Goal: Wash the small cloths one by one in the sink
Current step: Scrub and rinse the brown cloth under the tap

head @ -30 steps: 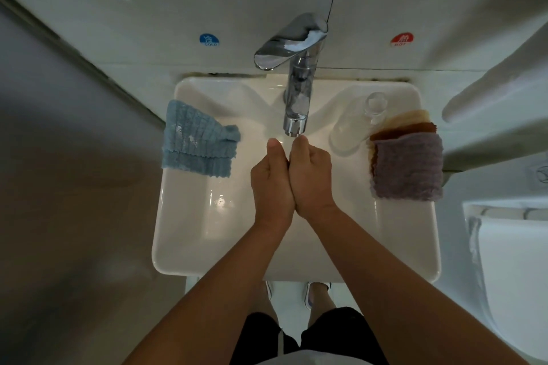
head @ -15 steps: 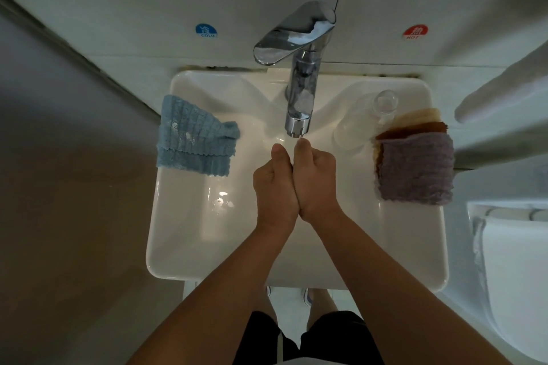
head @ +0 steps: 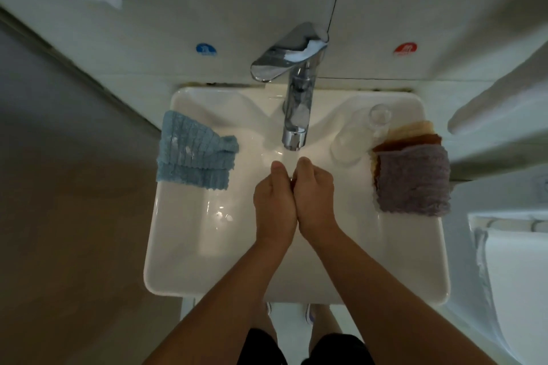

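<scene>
My left hand [head: 274, 201] and my right hand [head: 315, 195] are pressed side by side in the white sink [head: 166, 246], just below the chrome tap's [head: 295, 115] spout. Water runs down between the thumbs. Only the backs of both hands show; the fingers are hidden underneath and no cloth is visible in them. A blue cloth [head: 194, 155] hangs over the sink's left rim. On the right rim lies a purple cloth [head: 412, 184] on top of a brown cloth [head: 409, 139] and a tan cloth [head: 412, 127].
A clear glass [head: 355, 139] lies on its side between the tap and the cloth stack. Blue cold [head: 206, 49] and red hot [head: 405, 48] stickers mark the wall behind. A white toilet [head: 510, 275] stands at the right, a grey wall at the left.
Both hands have stayed together under the spout, and the thumbs have parted slightly so water falls between them. The cloths and the glass have not moved.
</scene>
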Demonstrator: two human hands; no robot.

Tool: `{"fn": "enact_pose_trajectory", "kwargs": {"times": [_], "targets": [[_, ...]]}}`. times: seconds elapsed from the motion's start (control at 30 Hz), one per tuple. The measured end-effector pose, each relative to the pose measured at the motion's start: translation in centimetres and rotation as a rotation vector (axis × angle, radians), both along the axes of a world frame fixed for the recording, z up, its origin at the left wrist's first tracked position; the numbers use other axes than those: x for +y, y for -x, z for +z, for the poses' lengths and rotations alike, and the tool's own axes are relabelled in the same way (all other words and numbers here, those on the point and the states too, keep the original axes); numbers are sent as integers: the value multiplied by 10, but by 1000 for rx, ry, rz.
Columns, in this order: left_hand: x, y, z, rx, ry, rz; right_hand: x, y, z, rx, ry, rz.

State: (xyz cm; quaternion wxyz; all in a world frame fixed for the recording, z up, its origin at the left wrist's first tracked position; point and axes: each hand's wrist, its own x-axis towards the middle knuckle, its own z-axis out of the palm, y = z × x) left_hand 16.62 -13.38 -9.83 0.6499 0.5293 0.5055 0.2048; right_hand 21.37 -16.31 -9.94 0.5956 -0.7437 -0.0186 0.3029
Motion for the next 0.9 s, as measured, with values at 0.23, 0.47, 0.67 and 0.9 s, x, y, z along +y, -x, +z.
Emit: {"fn": "enact_pose_trajectory", "kwargs": {"times": [0.23,0.47,0.67,0.9], "targets": [[27,20,52,44,164,-361,-60,-16,47,36,-241,425],[43,60,87,-148,-99,-714,-84,-35,93,-231,-71,506],[47,63,109,-59,-281,-628,-95,-42,113,-270,-27,544],[39,62,126,-271,-134,-338,-97,-51,132,-466,-90,673]]}}
